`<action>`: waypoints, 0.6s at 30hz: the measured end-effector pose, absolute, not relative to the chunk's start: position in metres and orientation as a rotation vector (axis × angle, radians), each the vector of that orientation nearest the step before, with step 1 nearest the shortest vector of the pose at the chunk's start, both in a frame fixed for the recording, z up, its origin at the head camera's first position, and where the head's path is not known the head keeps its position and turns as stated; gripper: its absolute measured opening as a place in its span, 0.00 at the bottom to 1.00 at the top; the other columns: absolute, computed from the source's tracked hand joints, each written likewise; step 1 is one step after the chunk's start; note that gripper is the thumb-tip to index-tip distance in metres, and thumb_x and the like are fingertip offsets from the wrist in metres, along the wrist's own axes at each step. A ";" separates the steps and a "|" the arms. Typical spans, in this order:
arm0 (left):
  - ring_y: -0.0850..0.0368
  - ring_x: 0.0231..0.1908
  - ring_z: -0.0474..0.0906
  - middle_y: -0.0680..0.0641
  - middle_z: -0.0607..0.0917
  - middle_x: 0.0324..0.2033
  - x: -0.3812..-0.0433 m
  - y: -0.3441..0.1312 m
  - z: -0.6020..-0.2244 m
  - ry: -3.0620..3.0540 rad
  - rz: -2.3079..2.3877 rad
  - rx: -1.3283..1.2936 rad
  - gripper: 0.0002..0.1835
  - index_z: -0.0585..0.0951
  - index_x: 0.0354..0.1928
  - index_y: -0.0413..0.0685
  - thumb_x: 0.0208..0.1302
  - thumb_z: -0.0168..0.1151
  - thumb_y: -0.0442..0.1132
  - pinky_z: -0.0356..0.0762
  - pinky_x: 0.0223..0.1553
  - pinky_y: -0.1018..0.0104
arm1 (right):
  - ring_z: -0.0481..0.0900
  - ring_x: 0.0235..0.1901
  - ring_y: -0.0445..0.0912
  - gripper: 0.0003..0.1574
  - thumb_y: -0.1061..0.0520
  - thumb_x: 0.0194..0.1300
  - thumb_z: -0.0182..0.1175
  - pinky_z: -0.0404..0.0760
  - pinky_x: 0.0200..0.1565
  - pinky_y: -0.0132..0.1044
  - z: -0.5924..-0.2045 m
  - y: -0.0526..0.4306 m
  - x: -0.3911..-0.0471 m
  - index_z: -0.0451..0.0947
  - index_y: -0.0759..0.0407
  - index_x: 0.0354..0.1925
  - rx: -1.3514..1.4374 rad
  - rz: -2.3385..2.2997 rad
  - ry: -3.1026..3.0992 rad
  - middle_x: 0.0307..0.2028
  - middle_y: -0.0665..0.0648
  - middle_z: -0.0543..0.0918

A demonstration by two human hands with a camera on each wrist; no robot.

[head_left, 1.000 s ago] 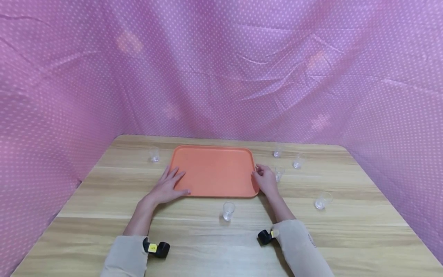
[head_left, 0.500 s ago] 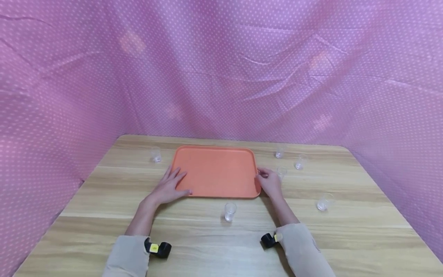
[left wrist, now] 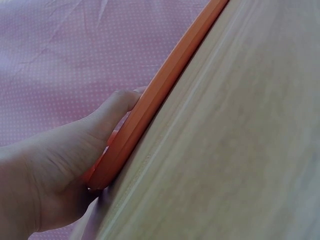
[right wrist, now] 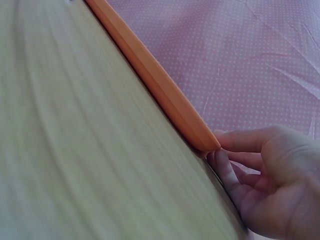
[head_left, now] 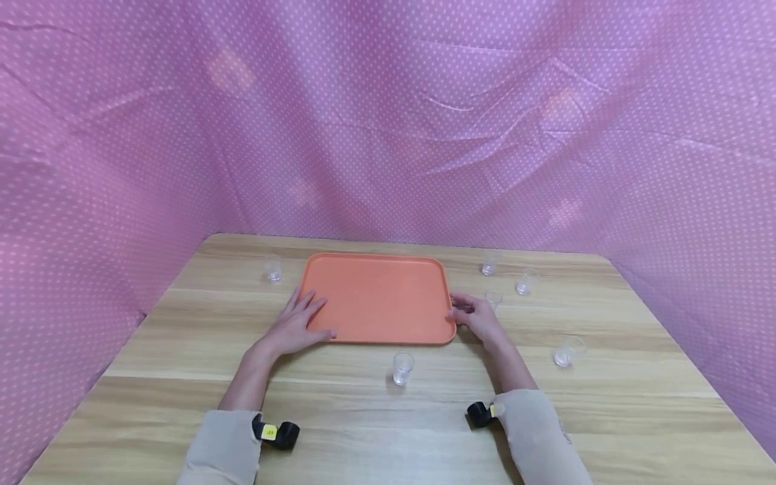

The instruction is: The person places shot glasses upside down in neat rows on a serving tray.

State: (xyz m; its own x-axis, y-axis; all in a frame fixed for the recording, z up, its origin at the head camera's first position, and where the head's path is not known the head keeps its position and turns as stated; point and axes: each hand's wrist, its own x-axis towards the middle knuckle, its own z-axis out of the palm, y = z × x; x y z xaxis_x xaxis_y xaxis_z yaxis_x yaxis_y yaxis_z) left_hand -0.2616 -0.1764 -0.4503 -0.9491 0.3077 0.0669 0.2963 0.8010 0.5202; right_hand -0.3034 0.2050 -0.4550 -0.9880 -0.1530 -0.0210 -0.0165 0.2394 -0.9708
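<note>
An orange rectangular tray (head_left: 376, 296) lies flat on the wooden table, with nothing on it. My left hand (head_left: 293, 330) rests over its near left corner, fingers spread and straight on the left side, thumb along the near rim; the left wrist view also shows this thumb (left wrist: 117, 107) at the rim. At the opposite side my right hand (head_left: 479, 319) pinches the right rim near the front corner, fingers bent. In the right wrist view, fingertips (right wrist: 227, 142) meet the tray's corner from above and below. A small clear glass (head_left: 493, 300) stands just behind the right hand, partly hidden.
Another small glass (head_left: 403, 368) stands in front of the tray, and one more glass (head_left: 273, 269) stands left of it. To the right are a back glass (head_left: 488, 265), a glass (head_left: 524, 284) and a nearer glass (head_left: 565, 354). A pink dotted curtain (head_left: 388, 135) surrounds the wooden table (head_left: 339, 431).
My right forearm and wrist have swung a little to the right, with the fingers still at the tray's right rim. The left hand has kept its place. The tray lies almost unmoved.
</note>
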 end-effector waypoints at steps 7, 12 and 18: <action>0.40 0.66 0.30 0.38 0.51 0.68 -0.262 -0.176 -0.450 2.952 0.870 0.493 0.46 0.61 0.67 0.44 0.52 0.60 0.64 0.41 0.60 0.34 | 0.74 0.41 0.47 0.31 0.67 0.58 0.59 0.74 0.36 0.27 -0.454 0.207 -0.300 0.65 0.71 0.60 -0.212 -1.811 2.430 0.52 0.69 0.73; 0.40 0.66 0.30 0.38 0.51 0.68 -0.262 -0.179 -0.449 2.937 0.886 0.507 0.47 0.61 0.67 0.43 0.51 0.61 0.63 0.41 0.60 0.34 | 0.74 0.37 0.45 0.30 0.70 0.57 0.57 0.78 0.36 0.30 -0.456 0.206 -0.299 0.66 0.74 0.58 -0.213 -1.860 2.383 0.46 0.69 0.75; 0.39 0.66 0.31 0.37 0.51 0.67 -0.263 -0.183 -0.448 2.932 0.902 0.520 0.47 0.62 0.67 0.42 0.51 0.63 0.62 0.41 0.60 0.35 | 0.78 0.36 0.45 0.28 0.71 0.58 0.55 0.81 0.40 0.37 -0.458 0.205 -0.300 0.64 0.76 0.58 -0.221 -1.951 2.271 0.45 0.70 0.74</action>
State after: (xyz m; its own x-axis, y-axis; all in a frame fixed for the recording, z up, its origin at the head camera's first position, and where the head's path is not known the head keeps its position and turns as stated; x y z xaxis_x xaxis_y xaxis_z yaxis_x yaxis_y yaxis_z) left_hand -0.2629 -0.1832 -0.4484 -0.9436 0.3239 0.0682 0.3062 0.7760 0.5515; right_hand -0.3003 0.2052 -0.4583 -0.9795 -0.2011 -0.0102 -0.0203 0.1490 -0.9886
